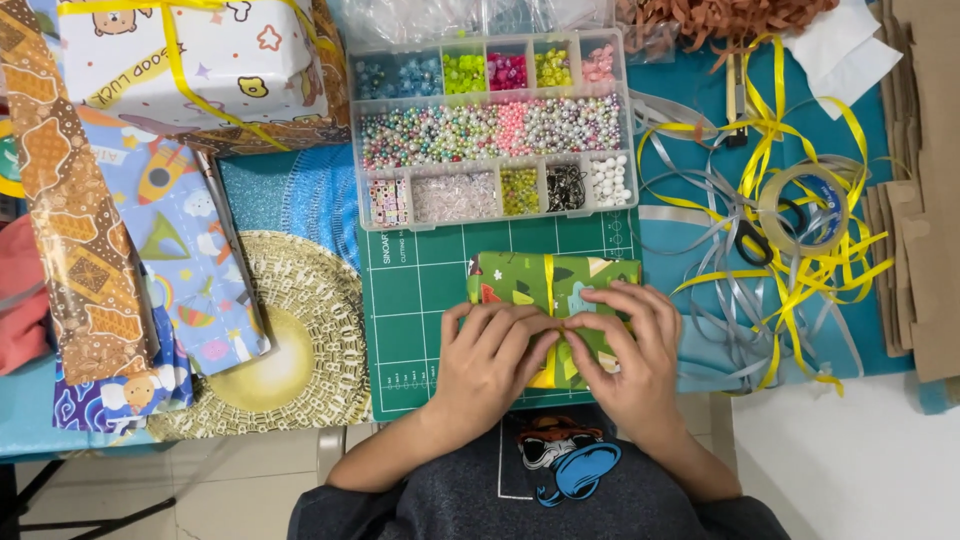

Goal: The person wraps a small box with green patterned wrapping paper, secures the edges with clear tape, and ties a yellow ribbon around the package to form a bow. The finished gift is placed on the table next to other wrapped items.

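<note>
Hands [560, 345] on green parcel [550, 285]; bead box [493, 130] compartments hold sorted beads.

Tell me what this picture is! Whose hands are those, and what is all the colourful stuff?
The camera sits on a person's head and looks straight down, so you see their own two hands from above. There is no machine here. The left hand and the right hand both rest on a small present in green paper with a yellow ribbon around it. The fingers meet over the ribbon. The present lies on a green cutting mat. Behind it stands a clear box of beads in many colours. To the right lie loose yellow and grey ribbons and a roll of tape. To the left are sheets of wrapping paper and another wrapped present.
</note>
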